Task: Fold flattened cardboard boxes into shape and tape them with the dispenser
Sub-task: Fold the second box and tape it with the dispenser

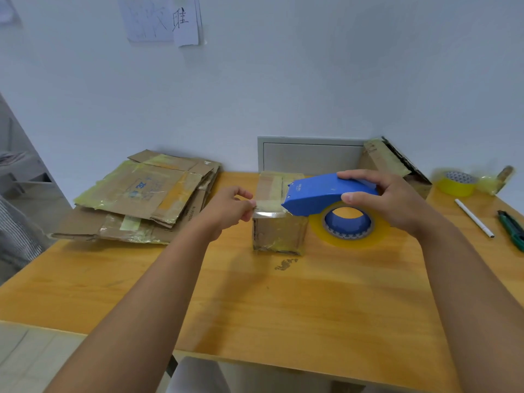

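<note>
A small folded cardboard box [279, 232] stands upright in the middle of the wooden table [255, 302]. My right hand [394, 201] grips the blue tape dispenser [326, 195] with its yellowish tape roll [350, 222], held at the box's top right edge. A strip of clear tape [269, 214] runs from the dispenser's mouth to the left over the box's front top edge. My left hand [229, 212] pinches the free end of that strip at the box's top left corner.
A pile of flattened cardboard boxes [147, 197] lies at the left back. Another folded box [397, 165] leans at the right back by the wall. A yellow tape roll [456, 182], a white pen [475, 218] and a green cutter [513, 229] lie at the right.
</note>
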`<state>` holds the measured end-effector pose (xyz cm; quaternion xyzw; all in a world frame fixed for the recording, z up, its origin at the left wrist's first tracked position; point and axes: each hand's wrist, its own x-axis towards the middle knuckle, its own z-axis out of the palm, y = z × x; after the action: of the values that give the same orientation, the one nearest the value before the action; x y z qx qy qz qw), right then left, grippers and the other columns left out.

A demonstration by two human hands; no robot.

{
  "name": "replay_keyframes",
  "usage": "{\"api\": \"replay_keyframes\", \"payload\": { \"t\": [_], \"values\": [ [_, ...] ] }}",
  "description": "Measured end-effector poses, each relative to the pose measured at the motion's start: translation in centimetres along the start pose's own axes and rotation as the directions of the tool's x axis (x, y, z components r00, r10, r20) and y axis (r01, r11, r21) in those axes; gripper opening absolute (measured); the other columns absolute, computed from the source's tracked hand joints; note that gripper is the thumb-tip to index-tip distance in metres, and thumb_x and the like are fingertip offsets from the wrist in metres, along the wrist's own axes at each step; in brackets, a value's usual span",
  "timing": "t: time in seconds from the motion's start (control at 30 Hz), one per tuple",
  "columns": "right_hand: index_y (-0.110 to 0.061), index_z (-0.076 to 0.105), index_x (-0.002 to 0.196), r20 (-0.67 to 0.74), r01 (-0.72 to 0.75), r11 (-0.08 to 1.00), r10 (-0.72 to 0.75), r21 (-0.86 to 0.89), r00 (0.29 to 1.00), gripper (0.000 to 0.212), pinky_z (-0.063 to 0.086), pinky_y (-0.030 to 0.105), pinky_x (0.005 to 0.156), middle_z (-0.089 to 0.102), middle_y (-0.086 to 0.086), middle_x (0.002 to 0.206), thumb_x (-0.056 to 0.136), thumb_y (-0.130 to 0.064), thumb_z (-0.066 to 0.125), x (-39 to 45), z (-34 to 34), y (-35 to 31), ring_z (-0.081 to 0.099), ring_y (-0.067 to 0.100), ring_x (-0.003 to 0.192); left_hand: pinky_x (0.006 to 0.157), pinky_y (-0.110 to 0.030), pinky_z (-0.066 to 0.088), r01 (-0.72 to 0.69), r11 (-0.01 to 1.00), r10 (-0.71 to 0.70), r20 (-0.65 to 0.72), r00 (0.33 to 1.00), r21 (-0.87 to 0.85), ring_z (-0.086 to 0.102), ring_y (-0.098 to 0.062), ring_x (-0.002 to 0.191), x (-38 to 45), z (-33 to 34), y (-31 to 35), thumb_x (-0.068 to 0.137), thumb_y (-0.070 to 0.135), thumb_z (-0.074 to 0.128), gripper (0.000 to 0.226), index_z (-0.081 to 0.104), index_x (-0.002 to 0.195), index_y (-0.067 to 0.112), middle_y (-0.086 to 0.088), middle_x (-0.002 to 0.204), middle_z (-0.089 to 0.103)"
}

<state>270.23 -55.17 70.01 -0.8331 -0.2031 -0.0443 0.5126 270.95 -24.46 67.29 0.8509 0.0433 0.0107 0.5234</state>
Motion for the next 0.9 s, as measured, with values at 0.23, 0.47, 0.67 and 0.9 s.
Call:
{"api": "replay_keyframes", "payload": {
  "t": [0.23,0.47,0.67,0.9],
  "values": [
    [-0.036,0.069,0.118,0.040,0.002,1.000,-0.002,0.001,0.999,0.034,0.045,0.003,0.072,0.064,-0.020,0.110,0.087,-0.023,0.074,0.3,0.5,-0.6,0.063,-0.009,0.091,0.065,-0.028,0.044,0.102,0.995,-0.103,0.052,0.993,0.021,0.061,-0.014,0.073,0.2,-0.9,-0.5,0.097,0.022,0.061,0.018,0.061,0.114,0.015,-0.003,0.082,0.067],
    [-0.035,0.070,0.118,0.035,-0.001,1.000,0.001,0.001,0.999,0.033,0.045,0.003,0.071,0.066,-0.019,0.108,0.087,-0.025,0.074,0.6,1.1,-1.0,0.064,-0.008,0.087,0.076,-0.034,0.050,0.129,0.982,-0.126,-0.031,0.992,0.140,0.063,-0.018,0.088,-0.3,-1.2,-1.7,0.099,0.038,0.056,0.026,0.057,0.116,0.019,-0.005,0.099,0.066],
    [-0.036,0.071,0.116,0.002,-0.015,1.000,0.015,0.005,1.000,0.032,0.046,0.005,0.072,0.066,-0.020,0.108,0.085,-0.027,0.076,0.2,1.3,-0.9,0.065,-0.006,0.089,0.094,-0.026,0.040,-0.374,0.843,0.489,-0.260,0.833,0.387,0.052,-0.011,0.114,-2.5,3.0,-2.3,0.093,0.017,0.056,0.035,0.059,0.128,0.017,0.004,0.125,0.059],
    [-0.035,0.071,0.115,-0.028,-0.022,1.000,0.023,0.022,0.999,0.034,0.046,0.005,0.073,0.065,-0.020,0.109,0.084,-0.028,0.078,-0.3,1.6,-1.0,0.063,-0.008,0.090,0.090,-0.037,0.045,-0.451,0.564,0.707,-0.123,0.696,0.692,0.060,-0.024,0.107,-0.5,5.4,-5.4,0.087,0.032,0.074,0.039,0.063,0.122,0.016,-0.003,0.116,0.066]
  ]
}}
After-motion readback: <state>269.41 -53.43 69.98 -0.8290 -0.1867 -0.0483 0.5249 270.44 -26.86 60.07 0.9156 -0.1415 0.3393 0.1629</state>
